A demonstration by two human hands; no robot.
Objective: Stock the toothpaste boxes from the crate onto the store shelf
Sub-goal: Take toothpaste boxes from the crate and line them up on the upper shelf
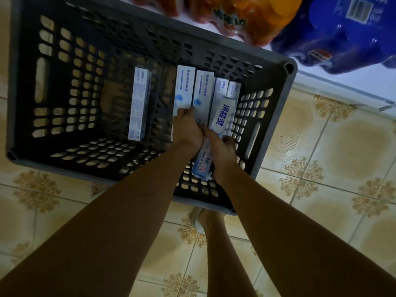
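Note:
A dark grey slotted crate (276,99) stands on the tiled floor below me. Several white and blue toothpaste boxes lie on its bottom: a lone one (139,103) left of centre, and a row side by side (185,88) at the right. My left hand (187,129) is curled over the near ends of two boxes in that row. Beside it, my right hand (222,153) grips a tilted box with large blue characters (222,115). Another box (201,162) slants between my two wrists; which hand holds it I cannot tell.
A low white shelf edge (334,86) runs past the crate's far right corner. Wrapped orange drink packs (246,16) and blue bottle packs (342,37) sit on it. My foot in a light shoe (198,219) stands just behind the crate's near rim.

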